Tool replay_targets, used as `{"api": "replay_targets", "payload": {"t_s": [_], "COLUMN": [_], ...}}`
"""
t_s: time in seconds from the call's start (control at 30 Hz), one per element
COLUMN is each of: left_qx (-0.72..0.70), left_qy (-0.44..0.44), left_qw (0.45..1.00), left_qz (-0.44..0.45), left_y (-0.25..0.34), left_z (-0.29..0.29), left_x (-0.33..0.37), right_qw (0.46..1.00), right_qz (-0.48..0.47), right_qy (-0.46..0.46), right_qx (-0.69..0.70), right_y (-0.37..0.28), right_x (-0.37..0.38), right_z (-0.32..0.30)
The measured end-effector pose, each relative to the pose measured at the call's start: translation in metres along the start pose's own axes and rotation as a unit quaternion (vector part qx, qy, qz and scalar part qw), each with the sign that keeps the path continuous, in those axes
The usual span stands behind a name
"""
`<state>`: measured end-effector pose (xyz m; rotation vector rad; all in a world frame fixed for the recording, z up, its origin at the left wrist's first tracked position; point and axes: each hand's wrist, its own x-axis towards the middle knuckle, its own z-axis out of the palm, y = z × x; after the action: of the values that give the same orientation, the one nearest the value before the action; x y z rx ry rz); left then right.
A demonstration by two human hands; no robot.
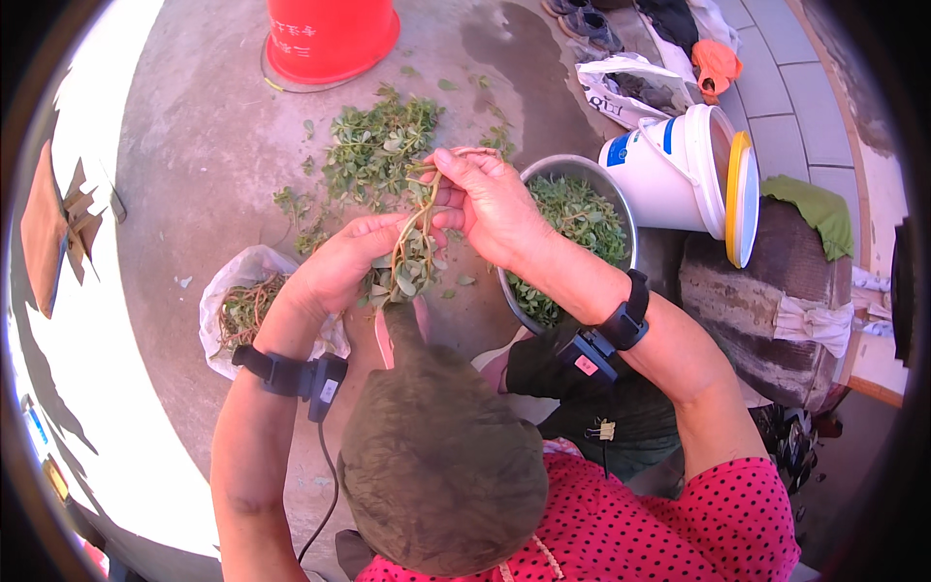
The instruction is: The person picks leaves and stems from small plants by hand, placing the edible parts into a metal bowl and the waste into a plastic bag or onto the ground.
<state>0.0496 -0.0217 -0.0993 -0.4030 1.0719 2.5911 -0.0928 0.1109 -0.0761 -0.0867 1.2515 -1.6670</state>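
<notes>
In front of me, both hands hold a sprig of fleshy, small-leaved greens (pixel 411 276) that look like purslane. My right hand (pixel 493 202) pinches its upper stems between thumb and fingers. Lower down, the fingers of my left hand (pixel 357 254) are closed on the same sprig, its leaves hanging below. Beyond my hands a loose heap of the same greens (pixel 383 141) lies on the concrete floor. To the right, a metal basin (pixel 632 215) holds more greens, partly behind my right forearm. A white plastic bag (pixel 221 276) with reddish stems lies left of my left wrist.
A red bucket (pixel 330 34) stands at the far side. On the right are a white bucket (pixel 679 160) lying tipped with a yellow-rimmed lid, an open bag (pixel 635 87) and shoes (pixel 587 24). Cardboard (pixel 44 233) lies far left. My hat (pixel 441 456) hides the near middle.
</notes>
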Motion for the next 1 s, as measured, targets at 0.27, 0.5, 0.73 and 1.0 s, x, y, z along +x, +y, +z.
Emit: {"api": "replay_targets", "payload": {"t_s": [0.27, 0.5, 0.73, 1.0], "left_qx": [-0.031, 0.264, -0.034, 0.005], "left_qy": [0.001, 0.148, 0.109, 0.130], "left_qw": [0.999, 0.950, 0.992, 0.989], "left_qz": [-0.014, 0.071, 0.051, -0.067], "left_y": [-0.015, -0.032, -0.026, -0.039], "left_z": [0.000, -0.022, -0.007, 0.005], "left_x": [-0.001, 0.022, -0.006, -0.015], "right_qw": [0.998, 0.995, 0.993, 0.969], "right_qz": [0.027, -0.061, -0.052, -0.089], "right_qy": [0.056, 0.035, 0.078, 0.041], "right_qx": [-0.030, -0.067, -0.066, -0.228], "right_y": [0.000, 0.012, 0.010, 0.043], "right_x": [-0.004, -0.014, -0.006, -0.004], "right_z": [0.007, 0.021, 0.027, 0.022]}}
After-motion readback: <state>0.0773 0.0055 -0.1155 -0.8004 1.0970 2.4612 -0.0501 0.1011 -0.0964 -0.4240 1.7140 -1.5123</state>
